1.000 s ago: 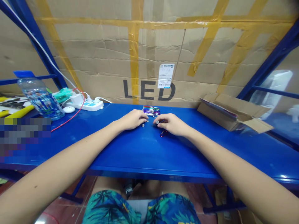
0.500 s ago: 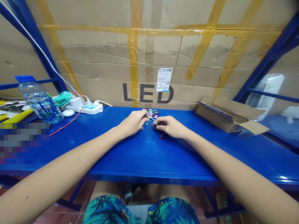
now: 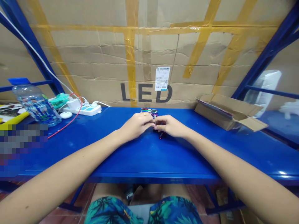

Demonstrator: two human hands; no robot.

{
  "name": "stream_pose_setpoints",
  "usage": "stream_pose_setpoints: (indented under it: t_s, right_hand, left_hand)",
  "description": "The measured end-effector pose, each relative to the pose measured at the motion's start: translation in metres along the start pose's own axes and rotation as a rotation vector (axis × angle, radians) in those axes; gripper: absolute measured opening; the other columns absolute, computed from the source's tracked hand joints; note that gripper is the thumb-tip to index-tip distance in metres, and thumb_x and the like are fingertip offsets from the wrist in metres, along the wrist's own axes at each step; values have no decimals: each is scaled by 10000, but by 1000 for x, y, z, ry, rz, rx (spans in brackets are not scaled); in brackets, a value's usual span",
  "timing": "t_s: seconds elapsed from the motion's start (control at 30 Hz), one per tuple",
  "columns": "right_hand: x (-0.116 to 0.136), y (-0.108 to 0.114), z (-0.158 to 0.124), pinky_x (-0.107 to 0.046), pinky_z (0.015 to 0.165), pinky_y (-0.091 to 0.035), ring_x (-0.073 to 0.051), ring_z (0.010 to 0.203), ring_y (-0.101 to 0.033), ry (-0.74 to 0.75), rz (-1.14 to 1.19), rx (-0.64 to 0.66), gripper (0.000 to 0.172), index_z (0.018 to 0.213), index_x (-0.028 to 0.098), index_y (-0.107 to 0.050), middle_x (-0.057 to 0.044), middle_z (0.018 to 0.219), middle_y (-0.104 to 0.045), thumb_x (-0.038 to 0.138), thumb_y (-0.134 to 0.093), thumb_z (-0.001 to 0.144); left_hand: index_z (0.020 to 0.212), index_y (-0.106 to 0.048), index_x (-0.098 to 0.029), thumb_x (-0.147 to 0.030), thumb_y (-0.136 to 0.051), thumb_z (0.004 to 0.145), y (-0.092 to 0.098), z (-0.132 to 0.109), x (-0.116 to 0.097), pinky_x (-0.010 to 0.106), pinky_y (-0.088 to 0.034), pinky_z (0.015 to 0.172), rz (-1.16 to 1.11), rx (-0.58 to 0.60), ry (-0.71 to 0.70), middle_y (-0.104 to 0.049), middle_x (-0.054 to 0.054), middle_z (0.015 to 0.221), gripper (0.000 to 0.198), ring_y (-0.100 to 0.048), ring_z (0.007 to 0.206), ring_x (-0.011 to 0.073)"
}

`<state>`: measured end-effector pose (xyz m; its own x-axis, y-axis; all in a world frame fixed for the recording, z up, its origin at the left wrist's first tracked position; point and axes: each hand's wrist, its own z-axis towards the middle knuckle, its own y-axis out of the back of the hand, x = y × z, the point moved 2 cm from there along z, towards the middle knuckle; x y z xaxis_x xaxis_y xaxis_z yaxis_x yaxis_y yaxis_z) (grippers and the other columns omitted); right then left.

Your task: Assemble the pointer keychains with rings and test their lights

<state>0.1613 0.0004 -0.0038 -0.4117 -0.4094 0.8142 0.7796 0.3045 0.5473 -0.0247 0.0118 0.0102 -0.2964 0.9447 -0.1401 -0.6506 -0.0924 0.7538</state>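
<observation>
My left hand [image 3: 137, 125] and my right hand [image 3: 171, 126] meet fingertip to fingertip over the blue table. Between the right fingers is a small metal tube, mostly covered by both hands. The left thumb and forefinger are pinched at its end; whatever tiny piece they hold is hidden. Under the right hand, a red metal clip [image 3: 161, 136] pokes out. Just behind the hands lies a row of slim, shiny coloured pieces [image 3: 149, 110], partly covered by my fingers.
A water bottle [image 3: 37, 104] with a blue cap stands at the left. Beside it are a white power strip [image 3: 90, 109] with plugs and a red cable [image 3: 78, 116]. An open cardboard box [image 3: 226, 112] sits at the right. A large carton [image 3: 100, 71] backs the table [image 3: 149, 158].
My left hand has moved right to meet my right hand at the tube. Two small silver pieces seen on the table earlier no longer show. The view has shifted slightly.
</observation>
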Motion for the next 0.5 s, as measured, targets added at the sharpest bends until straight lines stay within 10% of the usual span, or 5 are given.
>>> stream_pose_setpoints:
  t_s: [0.2,0.5]
  right_hand:
    - [-5,5,2,-311,671,-499,-173,706,-602,-18,1,-49,117,828,166,-671,-31,768,-667,246,-636,750]
    - [-7,7,4,-304,702,-485,-173,753,-612,-19,-123,-68,210,905,167,-753,-39,839,-708,164,-614,748]
  left_hand:
    - [1010,-721,-166,-214,-518,979,1,-1,13,343,-517,864,93,-1,116,-736,84,986,210,-668,925,201]
    - [1001,-771,-183,-170,-594,896,-12,3,44,307,-474,802,9,403,375,-735,77,984,206,-663,875,207]
